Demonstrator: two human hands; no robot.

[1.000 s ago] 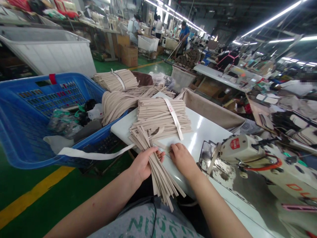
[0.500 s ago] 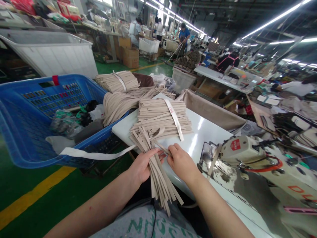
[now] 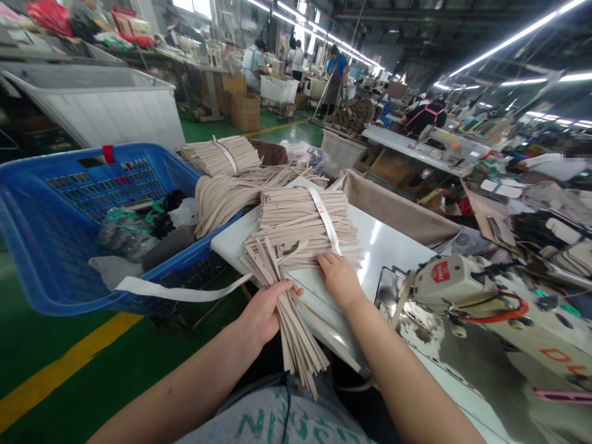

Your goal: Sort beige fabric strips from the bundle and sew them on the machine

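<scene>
My left hand (image 3: 264,311) is closed round a fanned bunch of beige strips (image 3: 303,345), whose lower ends hang over my lap. One strip (image 3: 330,336) slants away from this bunch towards the lower right. At the front edge of a thick stack of similar strips (image 3: 300,213), my right hand (image 3: 341,279) has its fingers bent and together. Anything between those fingertips is hidden. A white band (image 3: 326,219) with red marks crosses the stack. Another white band (image 3: 180,291) runs from the bunch to the blue basket's rim.
The blue basket (image 3: 185,256) at left holds plastic bags and scraps. More strips (image 3: 217,200) and a tied bundle (image 3: 222,154) lie behind. A sewing machine (image 3: 462,283) stands right on the white table (image 3: 383,231). A fabric-lined bin (image 3: 398,209) borders its far side. People work in the background.
My right hand has moved away from the bunch, up to the front edge of the stack. The strip it was fingering now slants down to the right. My left hand keeps its grip.
</scene>
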